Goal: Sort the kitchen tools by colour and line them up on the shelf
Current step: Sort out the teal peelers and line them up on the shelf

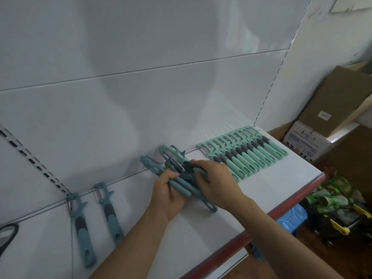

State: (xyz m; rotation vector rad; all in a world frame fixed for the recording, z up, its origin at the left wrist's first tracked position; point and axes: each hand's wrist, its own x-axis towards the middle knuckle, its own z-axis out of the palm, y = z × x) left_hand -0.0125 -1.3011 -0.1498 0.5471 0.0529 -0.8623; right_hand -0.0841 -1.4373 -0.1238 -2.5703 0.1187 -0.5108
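Observation:
A row of several mint-green peelers (249, 156) lies side by side at the right end of the white shelf (281, 182), heads against the back panel. My left hand (168, 195) and my right hand (216, 183) both grip a bunch of darker teal peelers (177, 170) held over the middle of the shelf. Two single teal peelers lie apart on the left: one (81, 226) near the slotted upright, another (110, 213) to its right.
A black scissor handle (7, 233) pokes in at the left edge. The shelf has a red front edge (271, 214). Cardboard boxes (334, 105) stand to the right, with green toys (330, 200) and a blue item below.

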